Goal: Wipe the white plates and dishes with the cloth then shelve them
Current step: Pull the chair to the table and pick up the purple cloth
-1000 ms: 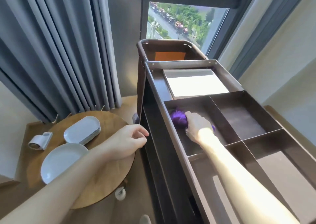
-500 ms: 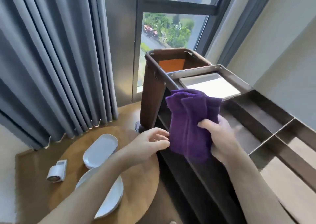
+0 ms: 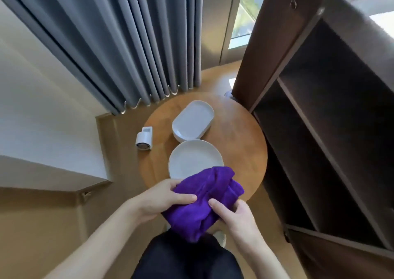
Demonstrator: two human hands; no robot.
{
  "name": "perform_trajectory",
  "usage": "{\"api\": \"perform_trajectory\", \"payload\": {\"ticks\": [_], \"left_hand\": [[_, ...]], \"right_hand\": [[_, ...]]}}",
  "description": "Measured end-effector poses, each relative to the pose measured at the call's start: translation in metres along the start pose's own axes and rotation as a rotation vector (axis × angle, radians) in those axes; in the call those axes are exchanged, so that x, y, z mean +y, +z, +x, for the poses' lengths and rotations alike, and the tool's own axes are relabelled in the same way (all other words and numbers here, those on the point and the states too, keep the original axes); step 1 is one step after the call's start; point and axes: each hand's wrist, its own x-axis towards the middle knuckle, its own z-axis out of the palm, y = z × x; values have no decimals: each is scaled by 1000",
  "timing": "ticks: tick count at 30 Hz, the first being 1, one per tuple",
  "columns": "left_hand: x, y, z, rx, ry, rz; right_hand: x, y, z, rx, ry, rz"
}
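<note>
**Now: cloth bunched in both hands, plates dead ahead**

My left hand (image 3: 162,200) grips the purple cloth (image 3: 204,197) from the left, with the thumb laid across the top. My right hand (image 3: 236,217) pinches its near right fold with curled fingers (image 3: 215,204). The cloth is crumpled between them and not yet spread.

Directly beyond the knuckles lies the round white plate (image 3: 191,159). In this view the far edge of the cloth covers its near rim, but I cannot tell whether they touch. There may be more than one round plate; the rim is unclear. The left hand is slightly the nearer one.

Just past it, and seemingly touching it, is the stack of oblong dishes (image 3: 193,121). Its long axis runs from near-left to far-right.

Both sit left of centre on the round wooden table (image 3: 241,133), so bare wood is free to their right.

Judgement: steady the plate with the left hand and wipe with the right.

- The dark shelf unit (image 3: 319,129) stands hard against the table's right side with its bays open towards me, so the shelving reach goes right.
- A small white device (image 3: 145,138) sits by the table's left edge; I cannot tell whether it is on the table or off it.
- The grey curtain (image 3: 128,44) hangs behind.
</note>
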Motion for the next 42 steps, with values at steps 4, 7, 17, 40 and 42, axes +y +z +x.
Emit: {"api": "perform_trajectory", "payload": {"ticks": [4, 7, 17, 40, 42], "left_hand": [[-63, -23, 41, -83, 31, -103], [-108, -30, 69, -153, 87, -159], [-237, 1, 63, -298, 364, -208], [-164, -4, 101, -384, 298, 3], [-149, -11, 114, -380, 301, 9]], "right_hand": [[68, -8, 26, -21, -14, 3], [117, -6, 43, -16, -102, 0], [245, 1, 12, 11, -356, 77], [203, -8, 52, 205, -1177, -1132], [194, -10, 71, 209, -1235, -1116]]}}
